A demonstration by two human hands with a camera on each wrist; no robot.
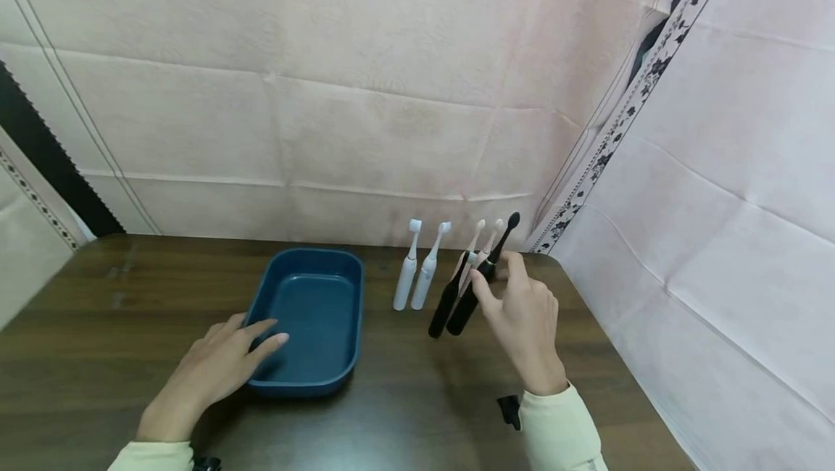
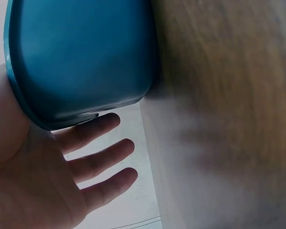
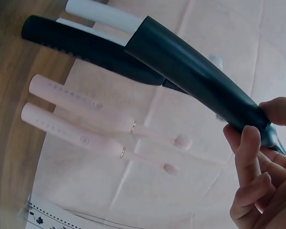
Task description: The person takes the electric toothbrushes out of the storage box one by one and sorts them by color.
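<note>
My right hand (image 1: 525,311) pinches a black electric toothbrush (image 3: 195,76) near its neck, between thumb and fingers. The brush is tilted, head up, and its handle base looks lifted in the right wrist view. Just left of it stands another black electric toothbrush (image 1: 445,306). Two pink electric toothbrushes (image 3: 76,102) stand beyond, partly hidden by the black ones in the head view. At the left, my left hand (image 1: 215,362) rests over the rim of a blue rectangular tub (image 1: 313,319). Its thumb and index finger reach over the inside; three extended fingers show outside in the left wrist view.
Two white electric toothbrushes (image 1: 415,279) stand upright between the tub and the black ones. The brown wooden table (image 1: 391,406) ends at a pale cloth (image 1: 365,138) hanging behind. Another pale cloth (image 1: 730,224) hangs along the right side.
</note>
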